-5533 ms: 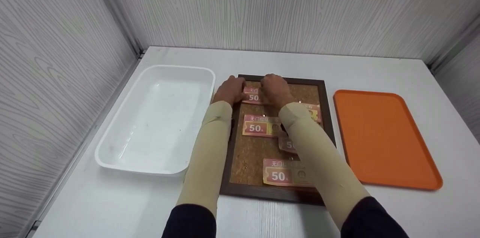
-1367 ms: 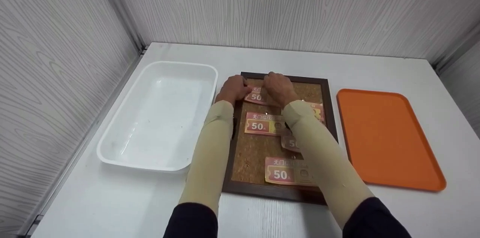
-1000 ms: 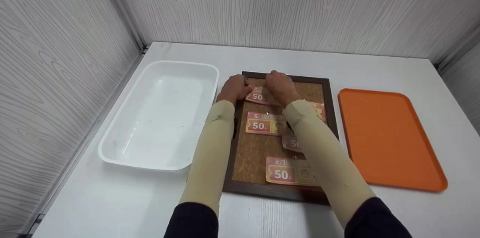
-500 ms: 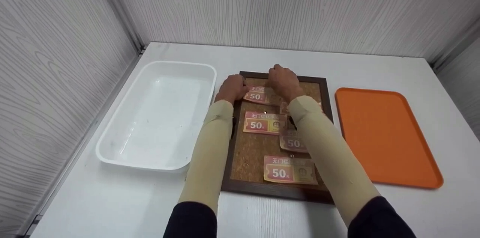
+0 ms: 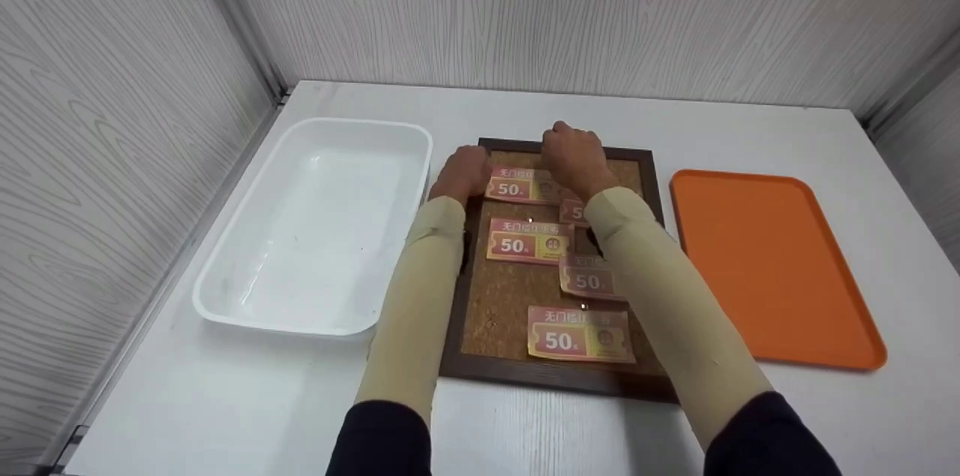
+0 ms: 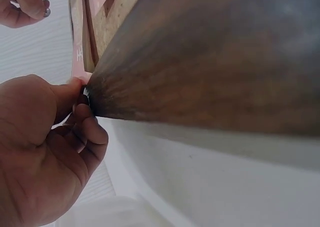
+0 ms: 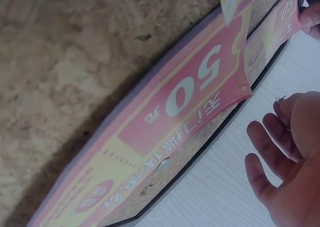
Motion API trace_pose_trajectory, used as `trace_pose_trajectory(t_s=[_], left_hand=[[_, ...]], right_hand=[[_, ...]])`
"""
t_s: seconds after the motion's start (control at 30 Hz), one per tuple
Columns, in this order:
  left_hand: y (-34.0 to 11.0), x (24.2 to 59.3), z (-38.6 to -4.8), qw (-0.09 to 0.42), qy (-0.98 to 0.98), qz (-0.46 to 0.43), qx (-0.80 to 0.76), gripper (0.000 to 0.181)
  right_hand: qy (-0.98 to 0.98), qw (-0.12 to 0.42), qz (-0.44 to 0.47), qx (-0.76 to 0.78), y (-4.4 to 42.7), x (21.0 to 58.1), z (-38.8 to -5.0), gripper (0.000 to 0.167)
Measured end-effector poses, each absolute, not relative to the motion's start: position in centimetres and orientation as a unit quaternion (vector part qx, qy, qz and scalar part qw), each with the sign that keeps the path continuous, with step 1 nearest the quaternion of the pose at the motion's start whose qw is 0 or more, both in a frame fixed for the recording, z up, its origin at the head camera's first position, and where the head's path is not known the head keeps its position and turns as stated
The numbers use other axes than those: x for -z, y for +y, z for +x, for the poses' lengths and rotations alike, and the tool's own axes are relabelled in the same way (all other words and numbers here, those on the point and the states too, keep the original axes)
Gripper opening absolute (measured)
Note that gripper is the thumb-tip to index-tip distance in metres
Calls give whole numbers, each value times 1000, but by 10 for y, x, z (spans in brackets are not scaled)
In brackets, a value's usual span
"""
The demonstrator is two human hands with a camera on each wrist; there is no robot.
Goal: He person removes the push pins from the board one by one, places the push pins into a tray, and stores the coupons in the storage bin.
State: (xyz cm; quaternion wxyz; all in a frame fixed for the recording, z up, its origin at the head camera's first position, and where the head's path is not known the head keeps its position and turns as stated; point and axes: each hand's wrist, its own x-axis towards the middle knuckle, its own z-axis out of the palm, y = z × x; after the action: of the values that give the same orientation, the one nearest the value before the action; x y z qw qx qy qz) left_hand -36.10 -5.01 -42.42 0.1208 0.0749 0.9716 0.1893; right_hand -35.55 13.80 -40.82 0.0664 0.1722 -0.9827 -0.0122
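Left hand (image 5: 463, 172) clamps the board's (image 5: 491, 288) edge, coupon (image 5: 514, 187) at its thumb — best pressed flat and steady; right hand (image 5: 574, 159) pinches a tiny pin (image 6: 47, 12) nearby — tip wants steering clear of fingers.

The counter (image 5: 232, 405) is softly lit, and gray shadows are cast toward its front edge. Shiny spots are seen in the white tub (image 5: 322, 236). From the left wrist, the dark frame (image 6: 200, 87) is smeared; from the right wrist, the cork (image 7: 75, 62) is blurred.
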Motion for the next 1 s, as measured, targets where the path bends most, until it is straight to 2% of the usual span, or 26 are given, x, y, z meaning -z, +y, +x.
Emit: trace_pose_trajectory(t_s=[0.47,0.77,0.9,1.0], left_hand=[[-55,408,-356,86,965,92,-231,26],[-56,405,-354,71,962,104,-241,37],[-56,402,-357,56,955,101,-272,37],[-56,402,-358,45,951,97,-290,35]], right_hand=[[-982,91,164,-23,153,407,-353,28],[-982,113,150,-24,164,412,-350,28],[-980,135,146,-23,169,414,-349,31],[-982,132,135,-31,172,415,-348,35]])
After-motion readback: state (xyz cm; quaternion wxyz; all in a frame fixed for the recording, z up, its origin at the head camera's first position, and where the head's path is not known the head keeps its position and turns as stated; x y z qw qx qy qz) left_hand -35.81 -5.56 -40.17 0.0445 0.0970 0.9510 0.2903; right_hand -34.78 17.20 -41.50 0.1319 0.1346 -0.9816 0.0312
